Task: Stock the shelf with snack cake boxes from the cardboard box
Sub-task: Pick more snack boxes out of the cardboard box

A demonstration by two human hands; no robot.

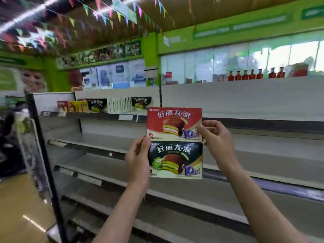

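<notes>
I hold two snack cake boxes stacked edge to edge in front of the shelving: a red box (pixel 173 122) on top and a dark green box (pixel 175 159) below it. My left hand (pixel 138 160) grips the left edge of the green box, thumb on its front. My right hand (pixel 216 139) pinches the right side where the two boxes meet. Both boxes hang in the air in front of the grey shelves (pixel 228 193). The cardboard box is out of view.
On the top shelf (pixel 98 115) at the left stand several snack boxes: red, yellow, dark green and white ones (pixel 119 105). The lower shelves hold nothing. A dark upright post (pixel 43 155) bounds the shelving on the left. Red bottles (pixel 254 74) line the back counter.
</notes>
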